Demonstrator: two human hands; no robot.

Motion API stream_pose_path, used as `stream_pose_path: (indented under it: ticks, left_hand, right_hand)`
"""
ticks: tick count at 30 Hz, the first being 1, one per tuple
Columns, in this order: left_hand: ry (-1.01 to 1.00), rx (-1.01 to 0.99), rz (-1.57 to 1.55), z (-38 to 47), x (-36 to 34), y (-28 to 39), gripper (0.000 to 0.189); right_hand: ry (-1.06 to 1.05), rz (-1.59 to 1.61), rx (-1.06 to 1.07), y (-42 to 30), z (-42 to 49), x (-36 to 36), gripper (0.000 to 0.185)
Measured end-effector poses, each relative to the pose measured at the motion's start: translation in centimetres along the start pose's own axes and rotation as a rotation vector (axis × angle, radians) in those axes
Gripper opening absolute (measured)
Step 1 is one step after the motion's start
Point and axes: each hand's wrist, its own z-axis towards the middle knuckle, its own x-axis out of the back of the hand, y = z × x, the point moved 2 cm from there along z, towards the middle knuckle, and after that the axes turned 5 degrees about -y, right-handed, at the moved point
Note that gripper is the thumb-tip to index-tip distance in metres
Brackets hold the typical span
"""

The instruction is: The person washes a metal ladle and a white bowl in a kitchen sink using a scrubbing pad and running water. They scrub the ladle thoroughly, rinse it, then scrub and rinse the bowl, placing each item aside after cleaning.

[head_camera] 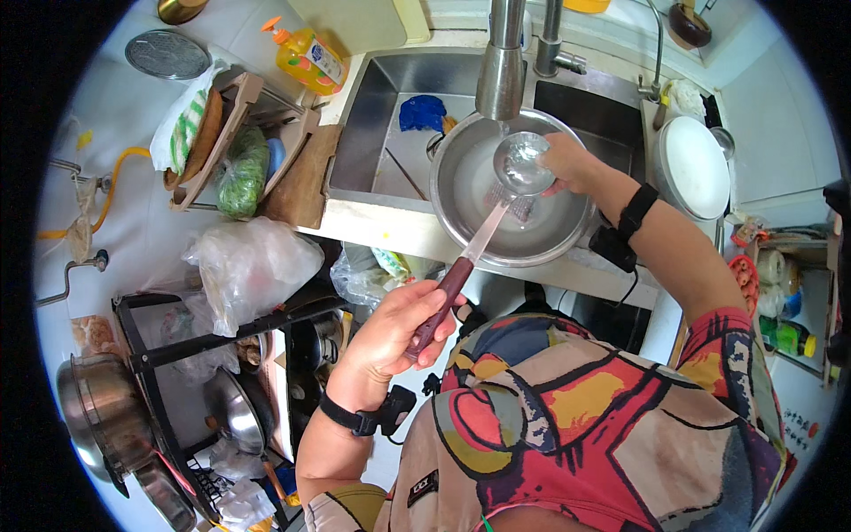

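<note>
My left hand (402, 326) grips the dark red-brown handle of a metal kitchen utensil (487, 229). Its shank reaches over the rim of a wide stainless steel basin (447, 223). The utensil's head looks perforated and is partly hidden; whether it is a turner I cannot tell. Above the basin, my right hand (565, 163) holds a small shiny metal bowl (522, 159) by its right edge, close to the utensil's head. A pull-down faucet head (500, 83) hangs just over them. Cloudy-looking liquid (475, 189) seems to lie in the basin.
The basin stands across a double sink (372, 106) holding a blue cloth (422, 113) and a thin stick (405, 173). A soap pump bottle (309, 60) and a wooden cutting board (306, 179) are left, white bowls (693, 166) right. Plastic bags (256, 266) sit on a black rack (193, 349).
</note>
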Motion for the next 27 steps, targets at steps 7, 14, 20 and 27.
stream_pose_path:
  ticks: [7,14,20,27]
  left_hand:
    - [0.069,-0.059,-0.031,1.0,0.9,0.7,0.036]
    - [0.051,-0.066,0.014,0.0,1.1,-0.2,0.033]
    - [0.183,-0.184,0.361,1.6,2.2,-1.0,0.027]
    - [0.084,-0.236,0.475,7.3,7.7,-0.9,0.03]
  right_hand:
    - [-0.02,0.19,0.011,-1.0,1.9,-1.2,0.029]
    - [-0.182,0.193,0.03,0.2,1.4,-1.0,0.025]
    - [-0.034,0.359,-0.007,-0.3,2.2,-0.5,0.027]
    - [0.23,0.049,0.207,-4.5,-0.5,2.9,0.02]
